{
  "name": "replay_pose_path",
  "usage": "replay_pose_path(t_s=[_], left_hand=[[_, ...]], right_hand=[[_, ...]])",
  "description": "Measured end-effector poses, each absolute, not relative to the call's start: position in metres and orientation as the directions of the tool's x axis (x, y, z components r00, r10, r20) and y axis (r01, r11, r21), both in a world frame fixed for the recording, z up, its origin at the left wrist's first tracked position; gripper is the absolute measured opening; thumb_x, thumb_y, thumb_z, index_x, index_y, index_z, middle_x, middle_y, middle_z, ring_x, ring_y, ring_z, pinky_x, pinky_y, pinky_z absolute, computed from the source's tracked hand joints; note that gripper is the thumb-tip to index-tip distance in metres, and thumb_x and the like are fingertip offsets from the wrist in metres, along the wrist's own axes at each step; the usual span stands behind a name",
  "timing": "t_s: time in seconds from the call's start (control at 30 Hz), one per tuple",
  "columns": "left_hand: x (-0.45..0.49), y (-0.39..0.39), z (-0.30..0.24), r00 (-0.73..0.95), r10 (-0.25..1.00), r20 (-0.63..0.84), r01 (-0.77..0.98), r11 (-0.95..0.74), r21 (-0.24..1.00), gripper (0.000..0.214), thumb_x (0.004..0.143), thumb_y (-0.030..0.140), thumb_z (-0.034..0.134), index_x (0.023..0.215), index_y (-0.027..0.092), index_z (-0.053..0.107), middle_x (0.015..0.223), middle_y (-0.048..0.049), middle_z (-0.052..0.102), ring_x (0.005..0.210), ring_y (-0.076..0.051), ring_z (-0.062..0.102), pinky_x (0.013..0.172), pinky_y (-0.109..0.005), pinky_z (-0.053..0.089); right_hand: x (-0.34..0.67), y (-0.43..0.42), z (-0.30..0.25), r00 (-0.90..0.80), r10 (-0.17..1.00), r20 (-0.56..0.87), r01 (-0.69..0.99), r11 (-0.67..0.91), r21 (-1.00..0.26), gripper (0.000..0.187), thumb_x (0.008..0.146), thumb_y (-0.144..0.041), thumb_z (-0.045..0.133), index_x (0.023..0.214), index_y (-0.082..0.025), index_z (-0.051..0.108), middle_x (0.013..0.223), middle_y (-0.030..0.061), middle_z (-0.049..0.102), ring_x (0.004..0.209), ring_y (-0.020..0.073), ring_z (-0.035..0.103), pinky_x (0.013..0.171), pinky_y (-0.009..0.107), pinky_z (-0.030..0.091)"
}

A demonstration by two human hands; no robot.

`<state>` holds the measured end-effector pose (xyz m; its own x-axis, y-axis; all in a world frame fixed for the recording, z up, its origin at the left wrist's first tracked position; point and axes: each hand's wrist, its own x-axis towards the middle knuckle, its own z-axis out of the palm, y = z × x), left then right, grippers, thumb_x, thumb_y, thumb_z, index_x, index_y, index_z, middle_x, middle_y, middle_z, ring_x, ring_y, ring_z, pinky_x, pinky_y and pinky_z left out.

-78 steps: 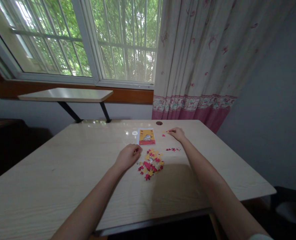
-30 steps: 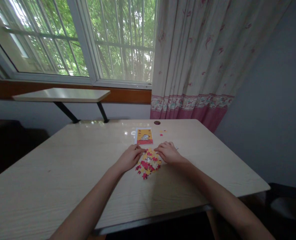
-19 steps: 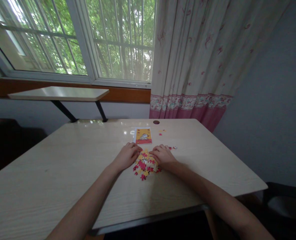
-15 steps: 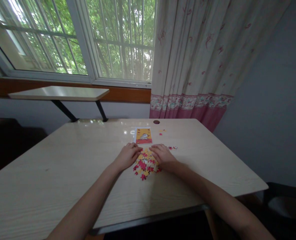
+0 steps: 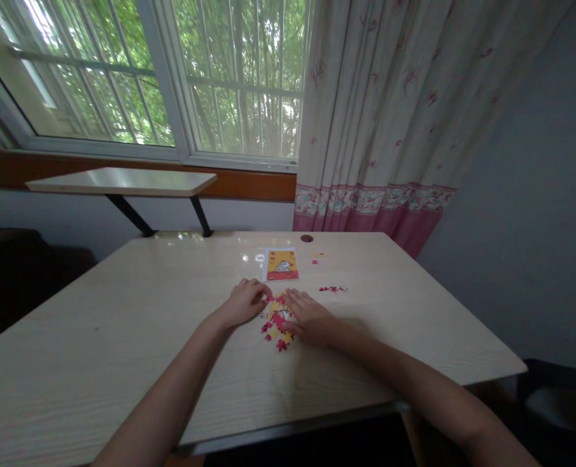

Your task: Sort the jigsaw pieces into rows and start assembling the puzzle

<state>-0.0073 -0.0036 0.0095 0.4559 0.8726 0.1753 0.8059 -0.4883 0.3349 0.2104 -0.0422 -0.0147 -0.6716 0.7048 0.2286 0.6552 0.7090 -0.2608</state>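
A loose heap of red, yellow and white jigsaw puzzle pieces (image 5: pixel 277 320) lies on the table. At its upper left edge my left hand (image 5: pixel 245 301) has its fingers curled, with a red puzzle piece (image 5: pixel 269 299) at the fingertips. My right hand (image 5: pixel 313 319) lies over the right side of the heap, fingers stretched out and thumb apart, covering some pieces. Just beyond the heap is a picture card (image 5: pixel 283 266) with a white animal on yellow and red.
A short row of puzzle pieces (image 5: pixel 333 289) lies right of the heap, and a few more pieces (image 5: pixel 316 261) lie farther back. The table (image 5: pixel 161 311) has a round cable hole (image 5: pixel 306 239) near its back edge. A raised shelf (image 5: pixel 127 181) stands at the back left.
My right hand has moved nearer and flattened over the heap's right side, covering pieces that showed before. More of the row on the right shows. My left hand has shifted slightly left.
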Motion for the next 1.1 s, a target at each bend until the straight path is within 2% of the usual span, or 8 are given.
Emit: replay_pose_path(t_s=[0.17,0.3,0.47,0.63,0.83,0.9,0.97,1.1], left_hand=[[-0.007,-0.003,0.01,0.431,0.88,0.198,0.834,-0.472,0.286,0.02,0.075,0.026,0.052,0.09,0.019,0.065,0.088,-0.0079,0.061,0.086,-0.024,0.051,0.08,-0.034,0.038],[-0.006,-0.002,0.009,0.454,0.861,0.23,0.823,-0.504,0.262,0.016,0.075,0.022,0.048,0.08,0.018,0.063,0.082,-0.0083,0.061,0.082,-0.023,0.05,0.078,-0.035,0.038],[-0.007,-0.002,0.008,0.418,0.882,0.216,0.822,-0.469,0.324,0.013,0.072,0.022,0.049,0.076,0.017,0.061,0.078,-0.0072,0.06,0.078,-0.022,0.051,0.076,-0.033,0.039],[-0.005,-0.004,0.01,0.426,0.867,0.257,0.766,-0.497,0.408,0.012,0.065,0.016,0.053,0.074,0.018,0.061,0.074,-0.0041,0.06,0.077,-0.021,0.051,0.076,-0.032,0.039],[-0.001,-0.006,0.01,0.426,0.863,0.272,0.717,-0.506,0.48,0.008,0.069,0.017,0.05,0.068,0.018,0.059,0.066,-0.0021,0.06,0.077,-0.02,0.052,0.071,-0.029,0.04],[-0.001,-0.005,0.009,0.384,0.874,0.297,0.687,-0.485,0.541,0.009,0.071,0.02,0.051,0.069,0.018,0.059,0.066,-0.0018,0.059,0.072,-0.018,0.052,0.068,-0.028,0.041],[0.001,-0.003,0.008,0.291,0.906,0.308,0.618,-0.423,0.663,0.011,0.073,0.025,0.053,0.071,0.017,0.06,0.067,-0.0017,0.06,0.067,-0.016,0.053,0.064,-0.027,0.041],[0.012,-0.003,0.011,0.139,0.956,0.257,0.279,-0.287,0.916,0.022,0.07,0.035,0.062,0.075,0.014,0.062,0.068,-0.0029,0.063,0.062,-0.014,0.056,0.06,-0.026,0.043]], right_hand=[[0.208,-0.04,-0.01,-0.7,0.686,0.2,0.635,0.726,-0.265,0.066,0.089,-0.048,0.036,0.136,-0.001,0.032,0.141,0.024,0.03,0.133,0.0298,0.026,0.108,0.047,0.025],[0.207,-0.039,-0.006,-0.711,0.672,0.208,0.61,0.736,-0.295,0.064,0.088,-0.047,0.04,0.135,-0.005,0.033,0.141,0.0214,0.032,0.132,0.0277,0.028,0.107,0.046,0.026],[0.207,-0.039,-0.007,-0.704,0.679,0.209,0.617,0.73,-0.295,0.062,0.088,-0.047,0.039,0.136,-0.006,0.034,0.141,0.0202,0.032,0.132,0.0269,0.029,0.108,0.045,0.025],[0.209,-0.041,-0.009,-0.718,0.655,0.237,0.607,0.755,-0.246,0.059,0.088,-0.047,0.04,0.136,-0.013,0.035,0.141,0.0184,0.034,0.131,0.0263,0.031,0.107,0.046,0.026],[0.209,-0.041,-0.011,-0.709,0.661,0.247,0.618,0.751,-0.234,0.058,0.088,-0.048,0.039,0.136,-0.015,0.036,0.141,0.0172,0.035,0.13,0.026,0.032,0.106,0.045,0.027],[0.209,-0.04,-0.012,-0.698,0.674,0.241,0.629,0.738,-0.243,0.059,0.088,-0.049,0.04,0.135,-0.015,0.036,0.141,0.0167,0.035,0.13,0.0257,0.033,0.106,0.044,0.027],[0.209,-0.039,-0.013,-0.684,0.692,0.232,0.641,0.721,-0.262,0.058,0.087,-0.049,0.04,0.135,-0.017,0.036,0.142,0.0151,0.034,0.13,0.0254,0.032,0.106,0.044,0.027],[0.213,-0.037,-0.012,-0.682,0.678,0.273,0.598,0.733,-0.324,0.05,0.09,-0.046,0.036,0.133,-0.021,0.04,0.142,0.0107,0.035,0.132,0.0239,0.029,0.105,0.044,0.028]])
